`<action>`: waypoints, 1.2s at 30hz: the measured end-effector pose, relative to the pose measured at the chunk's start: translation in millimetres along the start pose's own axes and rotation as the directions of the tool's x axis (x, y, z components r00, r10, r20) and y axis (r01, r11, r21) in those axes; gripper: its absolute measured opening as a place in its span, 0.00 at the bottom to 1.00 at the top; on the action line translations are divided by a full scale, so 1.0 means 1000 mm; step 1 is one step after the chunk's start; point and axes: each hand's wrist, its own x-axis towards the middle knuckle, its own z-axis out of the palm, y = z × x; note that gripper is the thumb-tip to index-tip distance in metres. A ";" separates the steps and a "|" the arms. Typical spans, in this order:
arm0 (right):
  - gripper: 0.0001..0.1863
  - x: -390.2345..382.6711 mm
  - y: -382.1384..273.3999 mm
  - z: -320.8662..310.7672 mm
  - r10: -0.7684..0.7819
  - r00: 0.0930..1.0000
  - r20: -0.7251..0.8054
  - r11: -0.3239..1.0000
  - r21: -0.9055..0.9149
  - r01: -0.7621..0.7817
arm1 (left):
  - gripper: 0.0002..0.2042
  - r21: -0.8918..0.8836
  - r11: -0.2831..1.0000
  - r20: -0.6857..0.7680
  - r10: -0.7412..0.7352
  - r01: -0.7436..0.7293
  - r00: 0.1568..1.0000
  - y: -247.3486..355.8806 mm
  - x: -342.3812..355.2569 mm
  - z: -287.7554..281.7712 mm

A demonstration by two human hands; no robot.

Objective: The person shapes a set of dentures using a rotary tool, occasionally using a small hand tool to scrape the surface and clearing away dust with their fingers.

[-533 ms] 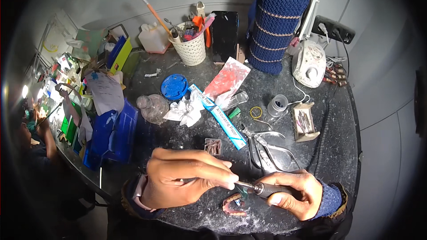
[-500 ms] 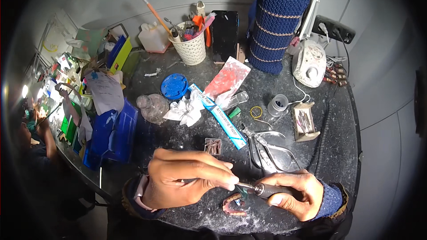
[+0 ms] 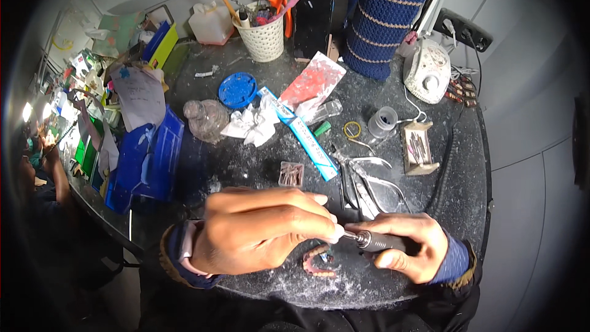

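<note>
My right hand [image 3: 424,246] is wrapped round the dark ribbed grip of a rotary handpiece [image 3: 376,241], which points left. The fingers of my left hand [image 3: 261,227] pinch together at the metal tip of the handpiece; how much of the tip lies between them is hidden. Below the tip, on the dusty black tabletop, rests a pink denture [image 3: 308,263] with tooth-coloured teeth along its arch. A small blue and white piece [image 3: 326,258] lies inside its curve.
Beyond my hands lie metal pliers [image 3: 367,175], a small clear box of pinkish sticks [image 3: 291,174] and a blue carton [image 3: 312,149]. A wooden bur holder [image 3: 419,147] and a white motor unit [image 3: 426,72] stand at right. Blue trays [image 3: 147,163] crowd the left; another person sits there.
The view has tipped so the table sits higher in the picture. My hands stay together at the handpiece tip. A green bit seen under the tip earlier no longer shows.
</note>
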 end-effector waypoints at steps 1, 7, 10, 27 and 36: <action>0.23 -0.005 0.001 0.002 0.123 0.992 0.038 0.965 0.228 -0.128 | 0.08 0.004 1.000 -0.053 0.000 0.001 0.999 0.005 0.001 0.001; 0.13 -0.026 0.018 -0.003 0.066 0.975 -0.213 0.868 -0.470 -0.161 | 0.28 0.158 0.908 0.162 -0.410 0.387 0.898 0.021 -0.008 0.008; 0.12 -0.029 0.043 -0.001 -0.036 0.931 -0.363 0.758 -0.617 -0.211 | 0.27 0.386 0.853 0.435 -0.505 0.352 0.746 0.026 -0.053 0.031; 0.16 -0.050 0.034 0.006 0.186 0.906 -0.379 0.967 -0.095 -0.238 | 0.27 -0.594 0.558 0.316 -0.500 0.579 0.806 0.007 -0.063 0.089; 0.10 -0.050 0.047 0.012 -0.009 0.870 -0.493 0.920 -0.345 -0.186 | 0.30 -0.826 0.221 0.360 -0.503 0.519 0.786 -0.003 -0.071 0.117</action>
